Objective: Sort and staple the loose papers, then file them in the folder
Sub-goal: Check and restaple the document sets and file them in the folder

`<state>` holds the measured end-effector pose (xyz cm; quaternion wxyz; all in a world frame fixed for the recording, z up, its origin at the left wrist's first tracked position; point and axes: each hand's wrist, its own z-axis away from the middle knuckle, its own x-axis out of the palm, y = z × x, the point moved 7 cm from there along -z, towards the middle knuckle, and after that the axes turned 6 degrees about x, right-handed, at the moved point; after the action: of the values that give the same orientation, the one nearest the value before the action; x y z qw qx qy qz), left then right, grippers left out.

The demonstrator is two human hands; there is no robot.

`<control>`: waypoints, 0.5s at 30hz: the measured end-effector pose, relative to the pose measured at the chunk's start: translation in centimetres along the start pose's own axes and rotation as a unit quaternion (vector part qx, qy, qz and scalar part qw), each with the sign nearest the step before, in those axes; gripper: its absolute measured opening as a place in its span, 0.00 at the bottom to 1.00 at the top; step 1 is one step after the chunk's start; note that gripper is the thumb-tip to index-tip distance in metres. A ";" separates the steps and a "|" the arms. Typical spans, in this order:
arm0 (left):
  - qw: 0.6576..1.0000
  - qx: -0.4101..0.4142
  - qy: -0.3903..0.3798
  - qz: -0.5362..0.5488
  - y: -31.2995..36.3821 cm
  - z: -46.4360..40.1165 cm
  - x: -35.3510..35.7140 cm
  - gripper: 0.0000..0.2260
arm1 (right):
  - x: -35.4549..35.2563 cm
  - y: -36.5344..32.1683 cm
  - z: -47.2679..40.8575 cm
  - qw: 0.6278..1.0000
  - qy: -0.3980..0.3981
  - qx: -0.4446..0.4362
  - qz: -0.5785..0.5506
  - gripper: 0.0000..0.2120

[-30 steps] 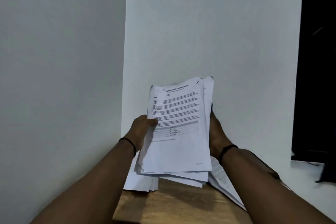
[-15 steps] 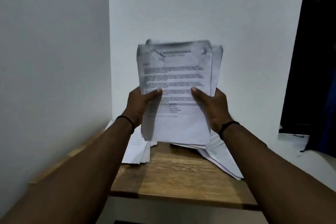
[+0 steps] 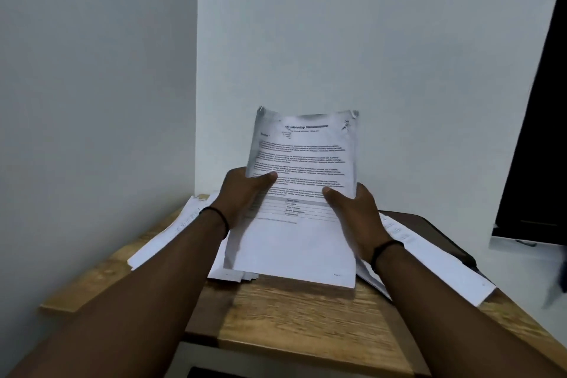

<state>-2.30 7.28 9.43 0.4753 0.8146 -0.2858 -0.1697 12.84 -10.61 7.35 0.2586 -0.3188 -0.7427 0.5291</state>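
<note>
1. Held stack of papers (image 3: 302, 193): centre of the frame, upright, long axis running bottom to top. Its lower edge sits on or just above the wooden table (image 3: 306, 325); I cannot tell which.
2. Left hand (image 3: 242, 193): grips the stack's left edge at mid-height, thumb laid across the printed face, fingers hidden behind the sheets.
3. Right hand (image 3: 352, 209): grips the right edge slightly lower, thumb likewise on the front. Both hands flank the stack about equally, so neither is clearly nearer; I judge the coming move to be a downward tap along the long axis to square the edges before stapling.
4. Writing: the top sheet shows a bold heading, paragraphs and a small table. One heading word resembles "Internship"; the rest is too blurred to read.
5. Loose sheets at left (image 3: 171, 233): lying flat on the table, partly under the left forearm.
6. Loose sheets at right (image 3: 429, 258): fanned toward the lower right, over a dark flat item (image 3: 429, 224) that may be the folder.
7. No stapler is visible.
</note>
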 end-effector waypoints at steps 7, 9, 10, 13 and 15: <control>0.942 -0.161 0.077 -0.283 -5.8 1.1 -9.2 0.11 | 6.9 7.6 -2.0 0.977 -0.019 0.116 0.177 0.08; 0.893 -0.186 0.023 -0.409 -6.8 1.6 -10.6 0.11 | 8.5 9.5 -1.9 0.958 -0.031 0.134 0.251 0.06; 0.875 -0.201 0.014 -0.439 -7.6 1.8 -11.6 0.09 | 9.3 10.3 -1.9 0.948 -0.038 0.141 0.283 0.09; 0.832 -0.231 0.028 -0.504 -9.2 2.2 -13.7 0.17 | 10.0 10.9 -2.1 0.921 -0.028 0.125 0.368 0.16; 0.804 -0.192 0.061 -0.559 -8.9 2.0 -14.1 0.20 | 10.0 10.3 -2.2 0.897 -0.013 0.104 0.430 0.14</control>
<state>-11.67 18.18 0.80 0.4608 0.7344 0.2874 -0.4071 9.88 0.64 -1.32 0.0281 -0.5716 -0.4775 0.6667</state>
